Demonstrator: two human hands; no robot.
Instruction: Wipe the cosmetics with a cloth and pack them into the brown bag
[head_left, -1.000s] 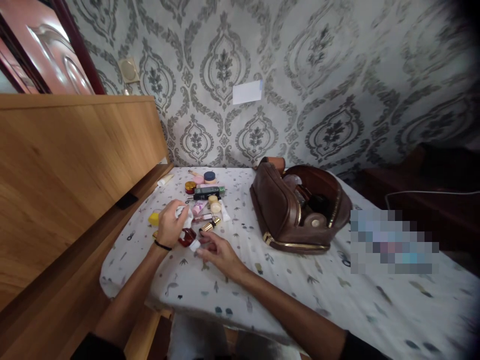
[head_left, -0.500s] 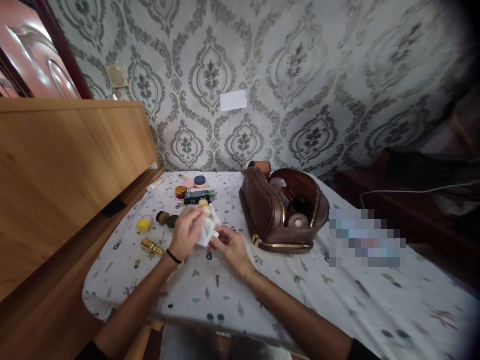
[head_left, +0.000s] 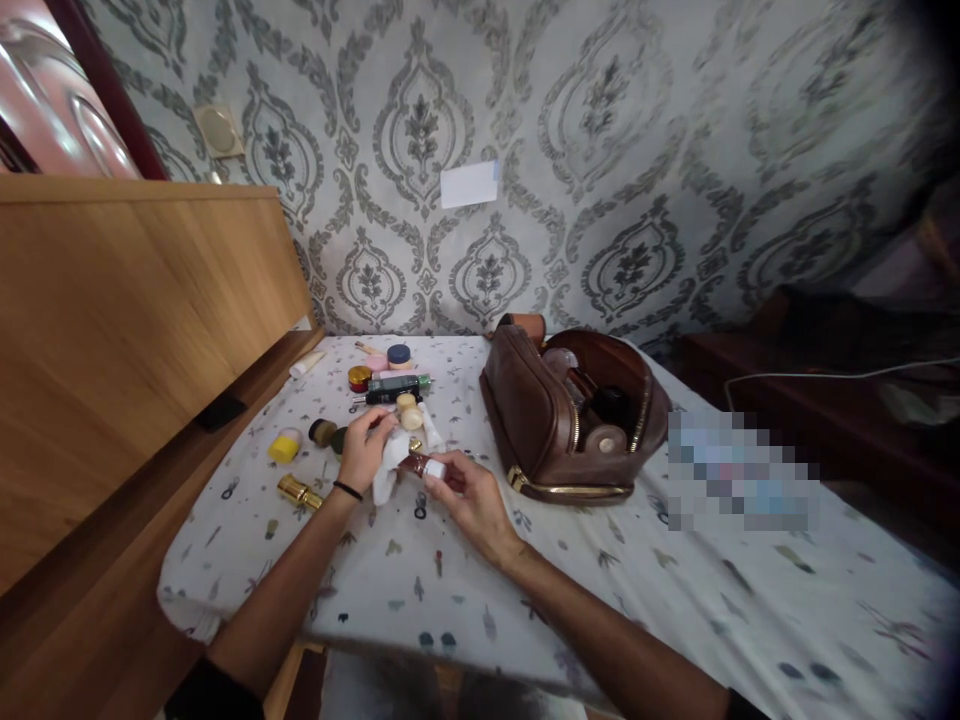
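My left hand (head_left: 363, 452) pinches a crumpled white wipe (head_left: 387, 474), which hangs below its fingers. In my right hand (head_left: 474, 502) is a small dark reddish-brown bottle with a white end (head_left: 414, 464), held between thumb and fingers. The far end of the bottle touches or lies close to the wipe. Just beyond it a small gold piece (head_left: 415, 445) shows, partly hidden. A white tube (head_left: 433, 428) and cream-coloured jars (head_left: 410, 412) lie behind the hands. To the left is a gold bottle (head_left: 298, 491).
An unzipped brown leather bag (head_left: 525, 430) with items inside stands to the right. Several cosmetics lie at the back left, including a blue-lidded jar (head_left: 399, 356) and a yellow sponge-like piece (head_left: 284, 446). A wooden panel (head_left: 150, 290) borders the table's left.
The small bottle, earlier covered by the wipe, now shows in my right hand. My left hand has drawn the wipe off slightly to the left. The view has shifted slightly.
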